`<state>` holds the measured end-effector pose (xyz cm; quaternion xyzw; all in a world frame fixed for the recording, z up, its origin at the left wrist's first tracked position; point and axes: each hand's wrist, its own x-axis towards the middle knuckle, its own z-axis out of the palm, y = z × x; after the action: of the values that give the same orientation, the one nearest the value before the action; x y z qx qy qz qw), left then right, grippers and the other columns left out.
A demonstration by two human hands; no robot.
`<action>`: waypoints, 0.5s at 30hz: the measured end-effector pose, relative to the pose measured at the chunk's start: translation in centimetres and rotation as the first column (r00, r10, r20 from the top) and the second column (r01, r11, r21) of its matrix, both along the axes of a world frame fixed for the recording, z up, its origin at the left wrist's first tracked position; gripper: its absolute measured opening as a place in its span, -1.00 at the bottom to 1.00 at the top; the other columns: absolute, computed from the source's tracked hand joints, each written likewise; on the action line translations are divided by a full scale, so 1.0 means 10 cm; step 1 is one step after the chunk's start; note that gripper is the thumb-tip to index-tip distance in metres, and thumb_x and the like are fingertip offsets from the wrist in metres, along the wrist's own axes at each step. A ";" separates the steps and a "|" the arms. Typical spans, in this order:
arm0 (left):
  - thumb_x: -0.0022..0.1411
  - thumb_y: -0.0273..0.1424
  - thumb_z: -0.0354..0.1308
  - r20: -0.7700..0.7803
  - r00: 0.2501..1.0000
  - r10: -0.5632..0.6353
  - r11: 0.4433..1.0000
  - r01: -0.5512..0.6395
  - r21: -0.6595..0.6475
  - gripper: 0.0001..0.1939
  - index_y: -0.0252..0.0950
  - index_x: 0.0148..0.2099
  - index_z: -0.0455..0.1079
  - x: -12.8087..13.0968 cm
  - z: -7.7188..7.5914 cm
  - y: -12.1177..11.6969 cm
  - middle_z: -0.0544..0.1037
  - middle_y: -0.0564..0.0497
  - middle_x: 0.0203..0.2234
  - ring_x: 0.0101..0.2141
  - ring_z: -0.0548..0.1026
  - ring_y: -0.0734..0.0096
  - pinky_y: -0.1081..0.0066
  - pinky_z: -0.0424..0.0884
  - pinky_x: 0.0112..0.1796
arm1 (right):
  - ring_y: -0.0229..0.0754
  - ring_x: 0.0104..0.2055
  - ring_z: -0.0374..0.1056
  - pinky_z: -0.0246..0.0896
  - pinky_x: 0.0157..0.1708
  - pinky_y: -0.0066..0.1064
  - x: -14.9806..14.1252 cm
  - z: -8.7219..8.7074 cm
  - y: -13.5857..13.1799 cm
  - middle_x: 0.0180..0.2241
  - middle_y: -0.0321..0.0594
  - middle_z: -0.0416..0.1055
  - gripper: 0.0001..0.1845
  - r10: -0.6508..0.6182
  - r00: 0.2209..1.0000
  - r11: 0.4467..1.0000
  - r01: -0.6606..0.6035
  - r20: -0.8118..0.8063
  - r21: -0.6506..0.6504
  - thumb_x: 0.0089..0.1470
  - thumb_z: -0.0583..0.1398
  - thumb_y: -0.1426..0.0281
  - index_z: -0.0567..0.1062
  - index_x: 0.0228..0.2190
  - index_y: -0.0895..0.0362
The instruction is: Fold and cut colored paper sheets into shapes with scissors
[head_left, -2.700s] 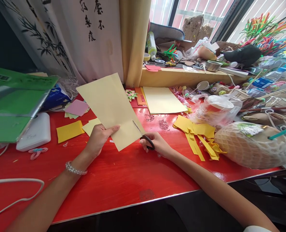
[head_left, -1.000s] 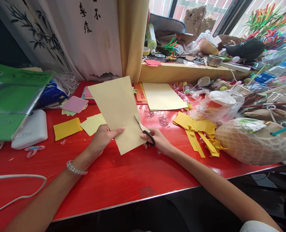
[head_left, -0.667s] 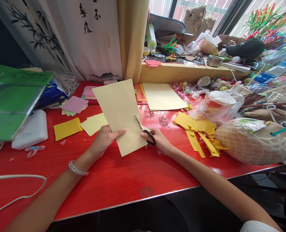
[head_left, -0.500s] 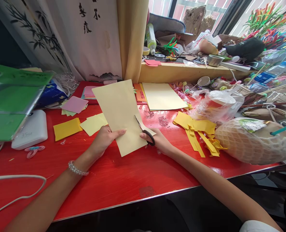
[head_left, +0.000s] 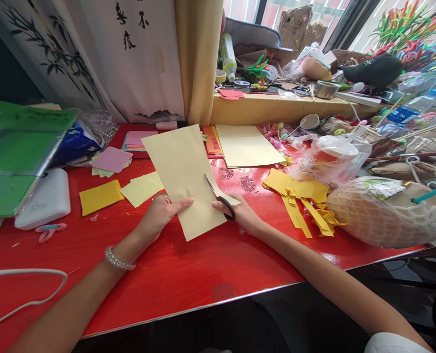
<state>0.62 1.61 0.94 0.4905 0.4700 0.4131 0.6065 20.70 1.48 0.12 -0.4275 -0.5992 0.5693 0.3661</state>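
Observation:
A pale yellow sheet of paper point(head_left: 181, 166) is pinched at its lower left by my left hand point(head_left: 166, 215), thumb on top and fingers behind. My right hand point(head_left: 240, 213) grips a pair of scissors point(head_left: 223, 201) with black handles, at the sheet's right side. The blade points up and away along a cut, and a narrow strip at the right edge bends outward beside it. The other blade is hidden. Left of the sheet lie a pale yellow piece point(head_left: 143, 189) and a deeper yellow stack point(head_left: 100, 197) of cut paper.
Yellow paper strips point(head_left: 308, 198) lie to the right, beside a net-wrapped round fruit point(head_left: 387, 213) with a straw. A stack of cream sheets point(head_left: 247, 144) lies behind. At left are a white power bank point(head_left: 44, 198), a green folder point(head_left: 22, 162) and a white cable point(head_left: 37, 272).
The strip at the sheet's right edge bends slightly farther out by the scissors. Both hands keep their grip almost in place; the view has shifted slightly.

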 end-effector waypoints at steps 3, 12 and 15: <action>-0.08 -0.23 0.31 0.008 1.000 -0.009 1.000 0.009 0.000 -0.63 -0.31 -0.21 0.50 -0.01 -0.01 0.00 0.59 -0.07 -0.28 -0.22 0.53 0.13 0.24 0.46 -0.19 | -0.37 -0.55 -0.08 -0.24 -0.54 -0.44 0.00 0.00 0.00 -0.61 -0.41 -0.03 -0.55 0.012 1.000 1.000 -0.013 -0.023 -0.029 -0.11 0.24 0.10 0.16 -0.61 0.13; -0.06 -0.24 0.30 -0.001 0.999 -0.038 0.999 0.038 -0.016 -0.63 -0.32 -0.19 0.49 0.01 -0.01 -0.02 0.58 -0.08 -0.24 -0.20 0.52 0.13 0.26 0.46 -0.18 | -0.38 -0.60 -0.10 -0.26 -0.58 -0.43 0.01 -0.02 0.02 -0.65 -0.42 -0.05 -0.50 -0.006 0.999 0.999 0.004 -0.042 -0.047 -0.10 0.23 0.08 0.10 -0.65 0.13; -0.05 -0.26 0.29 0.006 0.999 -0.042 0.999 0.042 -0.021 -0.65 -0.33 -0.20 0.50 0.00 -0.02 -0.01 0.58 -0.08 -0.25 -0.20 0.52 0.14 0.27 0.47 -0.19 | -0.37 -0.58 -0.08 -0.24 -0.58 -0.44 0.01 -0.01 0.01 -0.63 -0.41 -0.03 -0.51 0.005 0.999 0.999 -0.006 -0.048 -0.035 -0.12 0.23 0.06 0.12 -0.63 0.12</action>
<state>0.60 1.47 0.77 0.4929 0.4623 0.3966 0.6213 20.79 1.61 0.02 -0.4185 -0.5812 0.5910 0.3712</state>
